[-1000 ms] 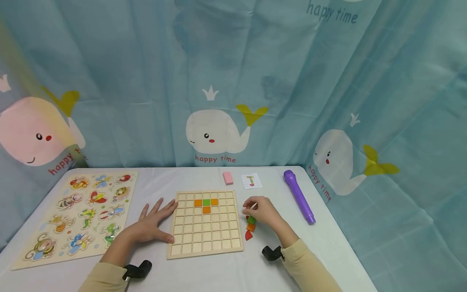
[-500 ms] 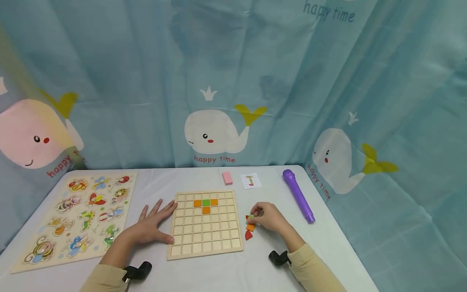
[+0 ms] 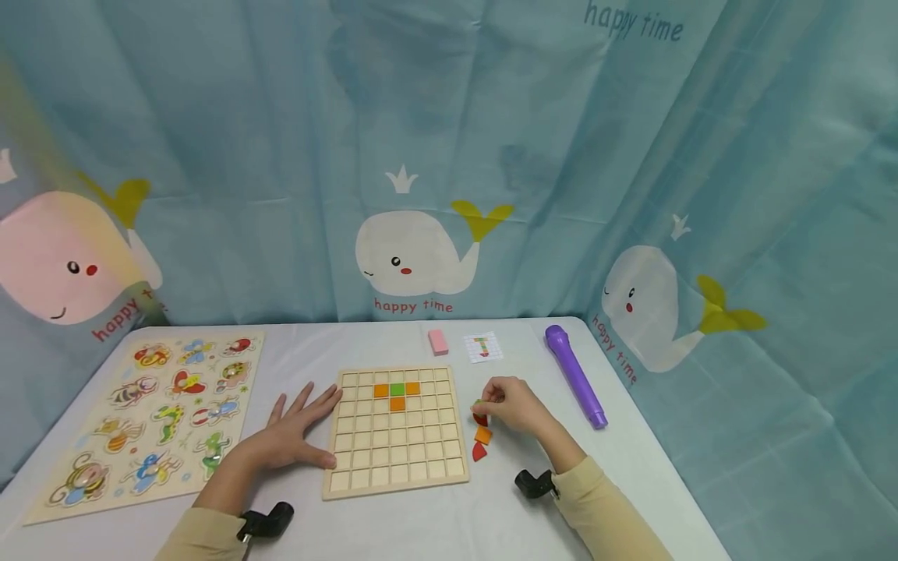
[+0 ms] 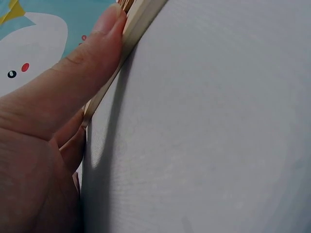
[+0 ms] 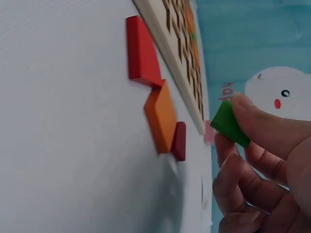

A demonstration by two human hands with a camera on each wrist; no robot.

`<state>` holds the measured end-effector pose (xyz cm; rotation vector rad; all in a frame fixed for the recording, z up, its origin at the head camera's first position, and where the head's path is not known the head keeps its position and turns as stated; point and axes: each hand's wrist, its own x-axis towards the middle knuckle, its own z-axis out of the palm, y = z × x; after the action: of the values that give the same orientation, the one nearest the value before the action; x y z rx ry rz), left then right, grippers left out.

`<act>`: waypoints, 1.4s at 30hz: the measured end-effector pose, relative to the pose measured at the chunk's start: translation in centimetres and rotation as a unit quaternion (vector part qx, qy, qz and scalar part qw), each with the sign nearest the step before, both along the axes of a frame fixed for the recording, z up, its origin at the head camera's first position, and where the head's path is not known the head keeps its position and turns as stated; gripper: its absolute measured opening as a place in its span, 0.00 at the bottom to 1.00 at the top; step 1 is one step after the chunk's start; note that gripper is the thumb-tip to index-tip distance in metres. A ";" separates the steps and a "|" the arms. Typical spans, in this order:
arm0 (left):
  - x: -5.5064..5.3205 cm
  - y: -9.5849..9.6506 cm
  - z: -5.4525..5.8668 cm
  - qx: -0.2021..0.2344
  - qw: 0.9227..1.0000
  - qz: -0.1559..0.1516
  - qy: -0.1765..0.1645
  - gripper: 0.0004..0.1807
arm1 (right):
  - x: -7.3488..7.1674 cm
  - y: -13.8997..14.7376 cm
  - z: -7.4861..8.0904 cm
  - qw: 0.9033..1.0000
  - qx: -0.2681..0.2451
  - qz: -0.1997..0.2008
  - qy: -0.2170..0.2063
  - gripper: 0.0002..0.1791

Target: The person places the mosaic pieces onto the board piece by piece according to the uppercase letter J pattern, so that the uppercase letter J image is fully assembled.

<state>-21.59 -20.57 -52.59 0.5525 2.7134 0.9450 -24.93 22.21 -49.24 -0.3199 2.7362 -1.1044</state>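
Observation:
A wooden grid board point(image 3: 397, 453) lies mid-table, with orange tiles point(image 3: 397, 403) and one green tile point(image 3: 397, 389) set in its upper cells. My left hand point(image 3: 291, 436) rests along the board's left edge, fingers spread, the thumb touching the rim in the left wrist view. Between thumb and fingers my right hand point(image 3: 515, 403) pinches a green block point(image 5: 228, 124), held above the table right of the board. Below it lie an orange block point(image 5: 163, 116) and two red pieces, the nearer red block point(image 5: 142, 51) and a darker red block point(image 5: 180, 141).
A pink block point(image 3: 438, 342) and a small pattern card point(image 3: 483, 347) lie behind the board. To the right is a purple microphone-shaped stick point(image 3: 575, 376). An insect picture puzzle point(image 3: 150, 421) covers the table's left side. A whale-print curtain point(image 3: 281, 156) hangs behind.
My right hand has moved down to the loose pieces, pinched the green block and lifted it off them. The left hand stays in place at the board.

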 end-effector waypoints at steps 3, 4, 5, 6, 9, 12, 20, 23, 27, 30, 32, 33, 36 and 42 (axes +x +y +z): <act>0.0 -0.1 0.0 -0.001 1.000 0.000 -0.001 0.67 | -0.3 -0.7 0.3 1.000 -0.004 0.002 0.003 0.16; 0.1 -0.1 0.1 -0.002 1.000 -0.001 0.000 0.67 | -0.3 -0.9 0.5 1.000 -0.006 0.001 0.003 0.16; 0.1 0.0 0.1 -0.002 1.000 -0.002 0.000 0.67 | -0.4 -1.2 0.5 1.000 -0.008 0.002 0.006 0.16; 0.0 0.0 0.1 -0.004 1.000 -0.002 0.000 0.67 | -0.4 -1.4 0.6 1.000 -0.014 0.005 0.009 0.16; 0.0 0.1 0.2 -0.010 1.000 0.000 -0.005 0.67 | -0.5 -2.3 0.8 0.999 -0.026 0.013 0.022 0.15; 0.1 0.2 0.2 -0.009 1.000 0.001 -0.012 0.67 | -0.6 -3.3 0.9 0.998 -0.034 0.024 0.037 0.11; 0.4 0.1 0.3 -0.015 1.000 0.005 -0.018 0.67 | -0.9 -5.9 0.5 0.995 -0.015 0.059 0.076 0.04; 0.4 0.1 0.3 -0.015 1.000 0.002 -0.013 0.67 | -0.9 -6.7 0.5 0.995 -0.018 0.069 0.076 0.04; 0.3 0.0 0.1 -0.016 1.000 -0.003 -0.004 0.67 | -0.8 -7.8 0.4 0.995 -0.025 0.074 0.066 0.04; 0.1 0.0 0.0 -0.019 1.000 -0.003 -0.006 0.67 | -0.7 -8.7 0.1 0.995 -0.024 0.080 0.059 0.04; 0.2 -0.1 0.0 -0.018 1.000 -0.001 -0.010 0.67 | -0.7 -9.3 -0.2 0.994 -0.024 0.088 0.056 0.05; 0.2 -0.1 0.0 -0.019 1.000 0.002 -0.011 0.67 | -0.7 -9.6 -0.4 0.994 -0.023 0.089 0.054 0.05; 0.2 0.0 0.1 -0.010 1.000 -0.003 -0.009 0.67 | -0.5 -10.3 -0.7 0.994 -0.026 0.091 0.056 0.05; 0.1 0.3 0.3 -0.010 1.000 0.001 -0.013 0.67 | -0.5 -11.4 -1.2 0.992 -0.031 0.106 0.061 0.05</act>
<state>-21.47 -20.30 -52.32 0.5315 2.6975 0.9192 -25.40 10.86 -50.45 -0.6917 2.6951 -1.1463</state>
